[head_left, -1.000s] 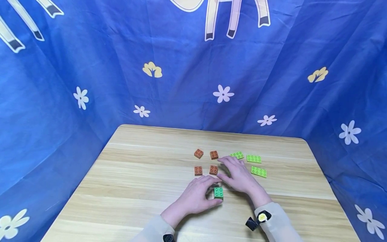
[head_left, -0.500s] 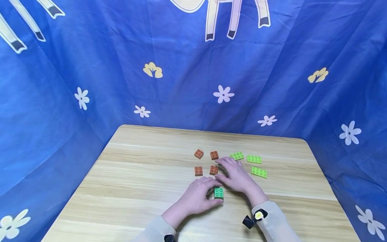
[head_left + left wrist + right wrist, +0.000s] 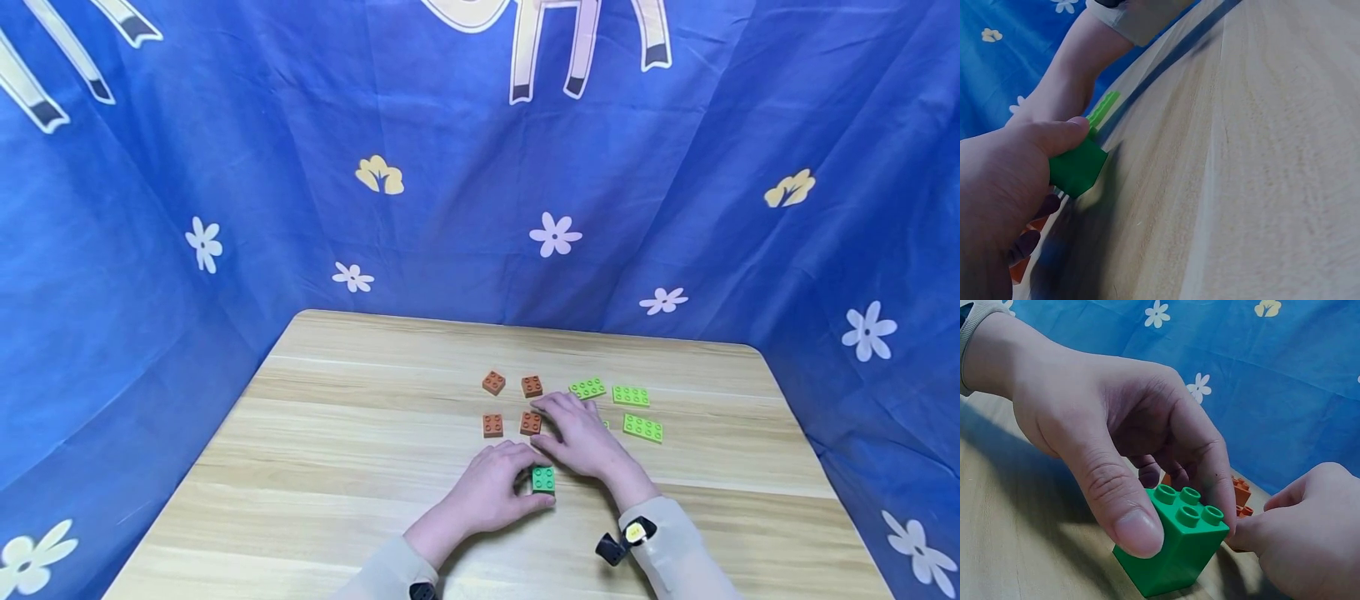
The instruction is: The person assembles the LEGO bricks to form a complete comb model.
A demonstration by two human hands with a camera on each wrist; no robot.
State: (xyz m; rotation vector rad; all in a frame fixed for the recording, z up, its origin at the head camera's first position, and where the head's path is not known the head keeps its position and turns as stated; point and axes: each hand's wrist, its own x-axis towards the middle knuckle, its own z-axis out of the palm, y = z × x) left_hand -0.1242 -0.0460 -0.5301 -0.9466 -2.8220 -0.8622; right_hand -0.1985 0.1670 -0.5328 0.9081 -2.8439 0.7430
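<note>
In the head view my left hand (image 3: 491,487) holds a tall green 2x2 toy brick (image 3: 543,479), studs up, near the front of the table. The right wrist view has this green brick (image 3: 1175,544) between the left thumb and fingers. My right hand (image 3: 585,437) reaches in from the right with bent fingers. Its index fingertip and thumb lie just behind and in front of a reddish-brown 2x2 brick (image 3: 529,423), with the fingers spread around its right side. In the right wrist view the right hand (image 3: 1316,531) hides part of the brown bricks (image 3: 1242,490).
More reddish-brown bricks stand at the near left (image 3: 492,426), back left (image 3: 493,382) and back right (image 3: 532,386). Several lime 2x4 bricks (image 3: 631,395) lie to the right, one partly hidden behind the right hand. A blue patterned curtain (image 3: 450,233) surrounds the wooden table (image 3: 337,450).
The right hand has drifted slightly left and toward the person, its thumb and index coming around the near brown brick. The left hand keeps holding the green brick in place.
</note>
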